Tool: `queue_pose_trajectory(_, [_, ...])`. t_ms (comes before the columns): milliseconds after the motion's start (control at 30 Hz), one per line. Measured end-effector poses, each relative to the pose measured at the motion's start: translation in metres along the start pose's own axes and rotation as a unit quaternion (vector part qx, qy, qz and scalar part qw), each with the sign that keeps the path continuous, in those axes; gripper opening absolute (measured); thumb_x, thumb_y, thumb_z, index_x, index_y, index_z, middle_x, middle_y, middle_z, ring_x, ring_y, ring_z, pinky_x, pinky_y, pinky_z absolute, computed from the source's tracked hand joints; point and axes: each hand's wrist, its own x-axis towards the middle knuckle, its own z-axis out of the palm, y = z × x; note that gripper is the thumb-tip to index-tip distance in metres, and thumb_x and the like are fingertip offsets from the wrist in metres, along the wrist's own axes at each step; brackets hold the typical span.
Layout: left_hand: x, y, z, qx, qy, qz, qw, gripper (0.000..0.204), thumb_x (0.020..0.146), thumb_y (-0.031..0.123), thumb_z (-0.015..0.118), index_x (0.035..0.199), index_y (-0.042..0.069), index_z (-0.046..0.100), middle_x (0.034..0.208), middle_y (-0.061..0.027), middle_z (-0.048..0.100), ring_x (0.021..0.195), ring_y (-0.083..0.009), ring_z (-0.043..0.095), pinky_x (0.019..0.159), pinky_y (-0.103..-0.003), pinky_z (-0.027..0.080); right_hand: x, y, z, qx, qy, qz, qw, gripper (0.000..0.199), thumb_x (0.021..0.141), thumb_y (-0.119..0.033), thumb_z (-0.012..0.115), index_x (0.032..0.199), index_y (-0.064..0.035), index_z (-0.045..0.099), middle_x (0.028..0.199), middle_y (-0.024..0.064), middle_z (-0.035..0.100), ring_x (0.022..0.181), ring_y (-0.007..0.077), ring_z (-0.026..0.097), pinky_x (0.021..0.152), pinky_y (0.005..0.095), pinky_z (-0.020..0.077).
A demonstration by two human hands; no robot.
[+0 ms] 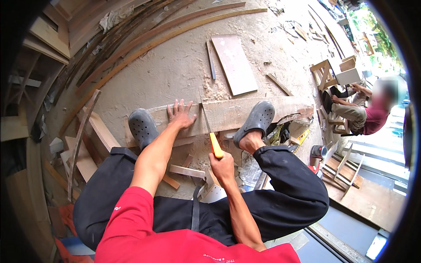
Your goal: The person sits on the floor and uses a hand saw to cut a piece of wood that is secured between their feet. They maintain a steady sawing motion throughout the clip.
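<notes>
My right hand [222, 167] is closed round the yellow-orange handle of a handsaw [215, 144]. The thin blade lies across a wide wooden plank [234, 111], at a dark line near the plank's middle. Flat on the plank, left of the blade, rests my left hand [180, 115] with its fingers spread. My feet, in grey clogs, press on the plank: the left clog [143, 128] at its left part, the right clog [258, 120] to the right of the saw. How deep the blade sits in the wood I cannot tell.
Beyond the plank lie a pale board [234, 64] and a dark narrow strip [211, 60], with sawdust beside them. Long strips [175, 28] curve along the far left. Offcuts [187, 171] lie between my legs. At right are a paint can [319, 151] and a seated person [372, 109].
</notes>
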Motion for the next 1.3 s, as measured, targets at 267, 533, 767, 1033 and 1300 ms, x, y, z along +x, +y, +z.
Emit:
queue_pose_trajectory(267, [0.003,0.000,0.000,-0.007,-0.007,-0.006,1.000,0.084,0.091,0.063,0.045,0.158,0.029,0.008,0.165,-0.0119,-0.001,0.151,-0.0350,-0.010,0.114,-0.065,-0.010,-0.058,0.001,-0.028,0.017,-0.023,0.030,0.999,0.030,0.083,-0.021,0.067,0.073,0.0059,0.061,0.056,0.0165,0.057,0.054,0.0185,0.059,0.056,0.0383,0.0449])
queue_pose_trajectory(533, [-0.020,0.007,-0.017,0.046,-0.040,-0.001,0.998,0.101,0.082,0.055,0.067,0.158,0.029,0.005,0.166,-0.0105,-0.002,0.150,-0.0409,-0.003,0.114,-0.068,0.014,-0.012,-0.009,0.005,0.002,-0.032,0.023,0.999,0.030,0.081,-0.025,0.065,0.074,0.0035,0.065,0.071,0.0252,0.063,0.070,0.0409,0.066,0.063,0.0456,0.0495])
queue_pose_trajectory(767, [-0.014,-0.004,-0.010,0.104,-0.056,0.039,0.992,0.124,0.065,0.047,0.086,0.158,0.027,0.007,0.164,-0.0149,0.006,0.145,-0.0534,0.011,0.117,-0.057,0.024,-0.005,-0.001,0.001,0.024,-0.057,0.019,0.998,0.032,0.081,-0.027,0.066,0.074,0.0040,0.064,0.066,0.0218,0.063,0.066,0.0347,0.066,0.062,0.0442,0.0489])
queue_pose_trajectory(1033, [0.007,-0.023,0.007,0.108,-0.061,0.038,0.992,0.129,0.059,0.037,0.092,0.158,0.029,0.009,0.164,-0.0130,0.007,0.147,-0.0497,0.010,0.118,-0.056,0.024,-0.004,-0.006,0.007,0.024,-0.053,0.000,0.998,0.035,0.080,-0.029,0.067,0.073,0.0057,0.063,0.061,0.0211,0.062,0.060,0.0313,0.066,0.059,0.0424,0.0486])
queue_pose_trajectory(1300, [-0.022,0.007,-0.017,0.076,-0.050,0.011,0.996,0.128,0.057,0.038,0.093,0.157,0.030,0.013,0.162,-0.0135,0.014,0.145,-0.0497,0.016,0.112,-0.060,0.034,-0.008,-0.001,0.013,0.028,-0.054,0.013,0.998,0.034,0.080,-0.030,0.068,0.076,0.0038,0.065,0.069,0.0241,0.064,0.069,0.0364,0.069,0.062,0.0432,0.0497])
